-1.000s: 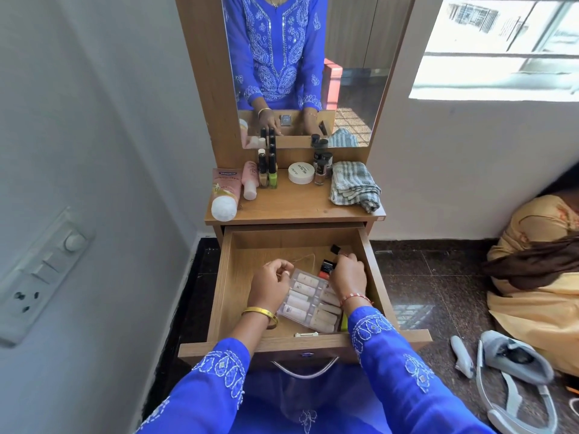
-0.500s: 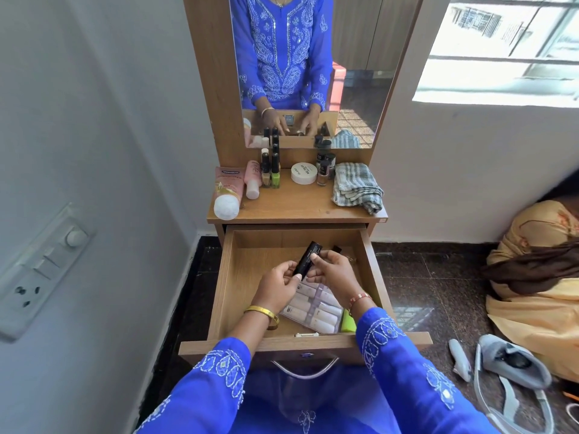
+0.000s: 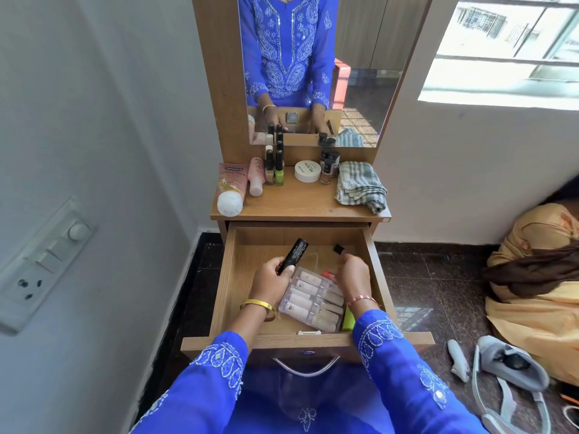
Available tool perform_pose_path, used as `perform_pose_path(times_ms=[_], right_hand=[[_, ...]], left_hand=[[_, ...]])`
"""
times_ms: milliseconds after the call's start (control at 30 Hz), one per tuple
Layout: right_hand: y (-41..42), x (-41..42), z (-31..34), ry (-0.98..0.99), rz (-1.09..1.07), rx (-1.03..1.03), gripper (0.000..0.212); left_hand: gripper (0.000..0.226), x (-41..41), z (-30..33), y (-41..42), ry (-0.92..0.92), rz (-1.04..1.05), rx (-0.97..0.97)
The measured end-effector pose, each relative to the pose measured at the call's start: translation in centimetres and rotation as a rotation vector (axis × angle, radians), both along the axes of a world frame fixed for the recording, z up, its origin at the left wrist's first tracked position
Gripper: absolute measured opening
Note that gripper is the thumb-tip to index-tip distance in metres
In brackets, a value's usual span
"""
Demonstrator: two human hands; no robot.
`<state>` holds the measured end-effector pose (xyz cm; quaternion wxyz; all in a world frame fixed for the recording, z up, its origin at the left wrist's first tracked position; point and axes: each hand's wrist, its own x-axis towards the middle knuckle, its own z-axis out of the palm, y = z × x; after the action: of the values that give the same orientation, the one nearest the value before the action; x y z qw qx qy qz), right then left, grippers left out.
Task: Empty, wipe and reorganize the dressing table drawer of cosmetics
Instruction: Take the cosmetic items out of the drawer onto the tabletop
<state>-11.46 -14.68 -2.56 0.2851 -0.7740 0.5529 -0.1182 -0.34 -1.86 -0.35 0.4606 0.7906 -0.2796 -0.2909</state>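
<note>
Drawer (image 3: 369,267) stands pulled open, holding a clear case of tubes (image 3: 313,303). A second ago both hands rested on that case; now the left hand (image 3: 272,285) grips a black tube (image 3: 294,255), lifted clear, while the right hand (image 3: 352,275) reaches down, its grip unclear. Emptying continues. Labels on the tabletop jar (image 3: 307,171) and tube are too small to read.

pink tube (image 3: 231,186): small blue label, text illegible | white jar (image 3: 307,171): lid print unreadable
</note>
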Motion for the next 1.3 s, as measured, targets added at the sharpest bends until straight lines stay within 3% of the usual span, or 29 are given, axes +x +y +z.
perform_pose_path(times_ms=[67, 167, 367, 600, 700, 767, 867, 967, 1100, 1300], right_hand=[[0.2, 0.1, -0.4, 0.18, 0.115, -0.038, 0.028], [0.5, 0.4, -0.6, 0.293, 0.189, -0.073, 0.03], [0.6, 0.3, 0.0, 0.375, 0.218, -0.073, 0.035], [1.3, 0.7, 0.3, 0.29, 0.292, -0.089, 0.024], [1.4, 1.0, 0.3, 0.132, 0.301, -0.133, 0.019], [1.4, 1.2, 0.4, -0.097, 0.242, -0.049, 0.016], [1.9, 1.2, 1.6, -0.538, 0.107, 0.305, 0.017], [1.9, 0.9, 2.4, -0.789, 0.003, 0.653, 0.019], [1.6, 0.9, 2.9, -0.936, -0.038, 0.971, 0.026], [1.7, 0.5, 3.2, -0.988, -0.011, 1.115, 0.031]], left_hand=[[0.022, 0.1, 0.0, 0.0, 0.006, 0.022, 0.005], [0.021, 0.1, 0.1, 0.0, 0.01, 0.024, 0.003], [0.024, 0.2, 0.1, 0.0, 0.042, 0.032, 0.0], [0.029, 0.4, -0.2, -0.1, 0.085, 0.06, -0.014], [0.027, 0.4, -0.2, 0.1, 0.021, 0.034, -0.015], [0.026, 0.4, -0.2, 0.1, 0.006, 0.028, -0.015], [0.022, 0.6, -0.1, -0.1, 0.125, 0.05, -0.05], [0.018, 0.6, 0.4, -0.2, 0.416, 0.078, -0.183], [0.024, 0.6, 0.8, 0.0, 0.574, 0.123, -0.264], [0.037, 0.6, 1.4, 0.3, 0.836, 0.194, -0.338]])
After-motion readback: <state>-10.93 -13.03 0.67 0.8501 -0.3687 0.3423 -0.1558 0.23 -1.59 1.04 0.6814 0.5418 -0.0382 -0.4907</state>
